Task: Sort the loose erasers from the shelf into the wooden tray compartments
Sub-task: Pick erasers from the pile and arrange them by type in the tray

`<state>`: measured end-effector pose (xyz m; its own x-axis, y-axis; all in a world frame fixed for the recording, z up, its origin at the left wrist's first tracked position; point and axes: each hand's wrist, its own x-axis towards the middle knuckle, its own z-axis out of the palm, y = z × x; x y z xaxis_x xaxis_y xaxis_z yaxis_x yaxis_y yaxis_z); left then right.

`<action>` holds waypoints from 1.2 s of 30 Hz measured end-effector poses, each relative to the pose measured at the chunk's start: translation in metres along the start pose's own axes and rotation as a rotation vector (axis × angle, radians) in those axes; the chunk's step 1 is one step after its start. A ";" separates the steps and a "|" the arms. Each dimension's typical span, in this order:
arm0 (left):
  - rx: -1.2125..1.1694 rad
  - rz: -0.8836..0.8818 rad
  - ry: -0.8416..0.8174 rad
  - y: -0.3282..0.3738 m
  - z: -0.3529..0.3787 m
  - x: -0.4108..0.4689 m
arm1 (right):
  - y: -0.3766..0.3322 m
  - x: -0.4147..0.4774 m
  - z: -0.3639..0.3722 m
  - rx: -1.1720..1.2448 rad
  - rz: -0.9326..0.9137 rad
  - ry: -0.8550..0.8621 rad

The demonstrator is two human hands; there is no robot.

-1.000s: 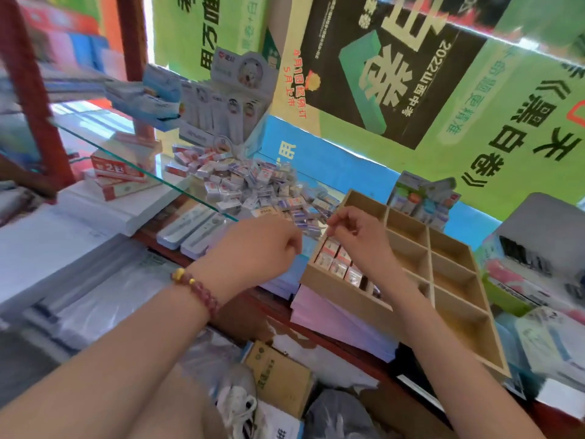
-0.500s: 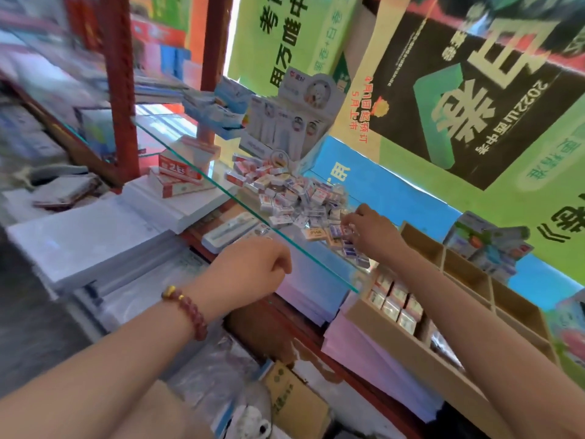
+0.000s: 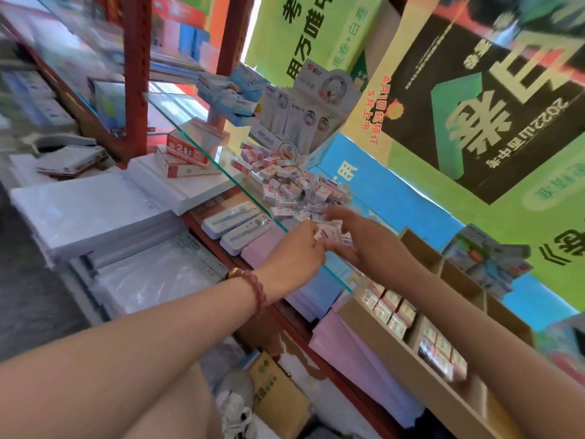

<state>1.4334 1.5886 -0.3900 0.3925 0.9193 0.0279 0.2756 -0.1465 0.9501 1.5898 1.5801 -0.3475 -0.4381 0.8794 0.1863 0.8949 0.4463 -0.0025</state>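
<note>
A heap of small wrapped erasers [image 3: 294, 188] lies on the glass shelf [image 3: 221, 160]. Both hands meet at the heap's near edge. My left hand [image 3: 294, 251], with a beaded bracelet on its wrist, has curled fingers pinching an eraser [image 3: 321, 233]. My right hand [image 3: 361, 239] cups a few erasers [image 3: 343, 237] between thumb and fingers. The wooden tray [image 3: 373, 339] sits at the lower right on pink paper stacks. Its two nearest compartments hold rows of erasers [image 3: 391, 308]; the further compartments look bare. The picture is blurred by motion.
A card display stand [image 3: 304, 122] and flat boxes [image 3: 186, 150] stand on the glass behind and left of the heap. Red shelf posts [image 3: 136, 74] rise at left. White paper reams [image 3: 95, 210] and pen cases [image 3: 234, 220] lie below the glass. Small packs [image 3: 487, 264] sit behind the tray.
The view has swung left toward the shelf. My right hand left the tray and went to the eraser heap; my left hand rose from below the glass to meet it.
</note>
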 end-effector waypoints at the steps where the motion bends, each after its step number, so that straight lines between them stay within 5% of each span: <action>1: -0.008 -0.009 -0.005 0.002 0.002 -0.001 | 0.008 -0.003 0.001 0.031 0.131 -0.017; 4: 0.042 0.003 -0.013 0.002 0.004 -0.003 | 0.039 -0.008 0.011 -0.129 0.470 -0.169; 7: 0.091 0.010 -0.021 0.002 0.003 -0.004 | 0.051 -0.006 0.019 -0.184 0.623 -0.305; 18: -0.010 -0.003 0.010 0.001 -0.004 0.001 | 0.051 -0.004 0.026 -0.178 0.700 0.021; 21: -0.133 -0.029 -0.011 0.005 -0.004 0.000 | 0.043 -0.014 0.012 0.049 0.761 0.163; 24: -0.452 -0.152 -0.048 0.008 -0.001 -0.004 | 0.018 -0.025 -0.005 0.652 0.811 0.284; 27: -0.671 -0.249 -0.070 0.012 0.006 -0.004 | -0.014 -0.037 -0.011 0.823 0.755 0.345; 32: -0.937 -0.409 -0.122 0.025 0.015 -0.009 | -0.040 -0.049 -0.004 0.474 0.583 0.328; 36: -0.860 -0.381 -0.089 0.023 0.019 -0.011 | -0.044 -0.051 0.000 0.381 0.457 0.202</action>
<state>1.4518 1.5687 -0.3742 0.4851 0.8130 -0.3219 -0.3285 0.5106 0.7946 1.5733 1.5155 -0.3575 0.0392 0.9633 0.2656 0.8784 0.0934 -0.4687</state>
